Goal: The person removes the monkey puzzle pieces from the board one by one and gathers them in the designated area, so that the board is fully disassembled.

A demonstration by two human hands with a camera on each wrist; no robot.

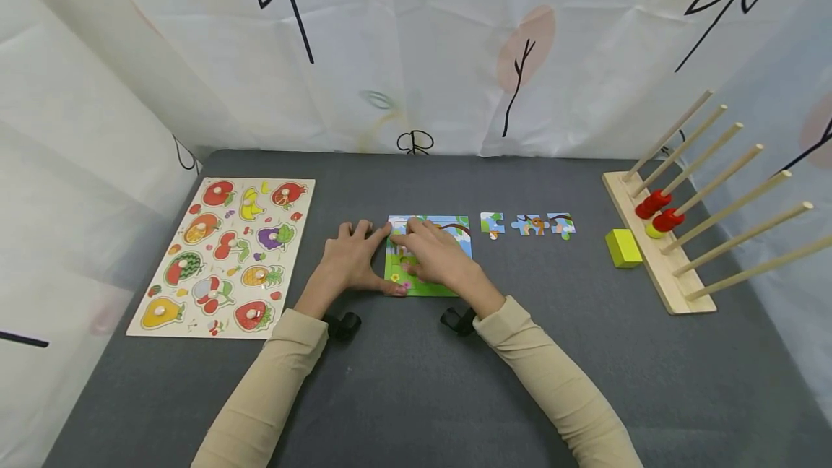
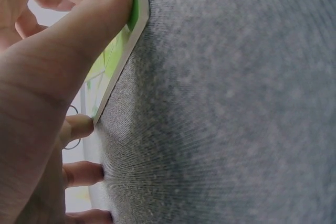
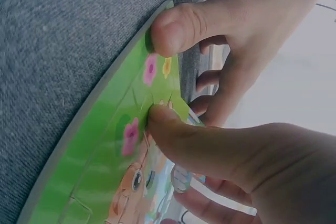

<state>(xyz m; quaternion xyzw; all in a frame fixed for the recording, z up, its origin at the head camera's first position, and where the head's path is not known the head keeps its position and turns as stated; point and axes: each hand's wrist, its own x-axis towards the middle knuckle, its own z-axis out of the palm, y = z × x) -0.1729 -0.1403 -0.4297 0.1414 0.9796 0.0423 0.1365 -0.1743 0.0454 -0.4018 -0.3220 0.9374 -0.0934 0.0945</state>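
Note:
A jigsaw puzzle board with a green and blue animal picture lies flat on the grey table. My left hand is spread at its left side, the thumb on the lower left corner and the index finger touching the upper left corner. Other left fingertips rest on the cloth. Over the board, my right hand presses its thumb and fingertips on the left part of the picture. The right thumb lies beside a pink flower; no lifted piece shows under this hand, which hides much of the board.
Three loose puzzle pieces lie in a row right of the board. A fruit peg board is at the left. A yellow block stands beside a wooden peg rack with red and yellow beads. Printed white cloth hangs behind.

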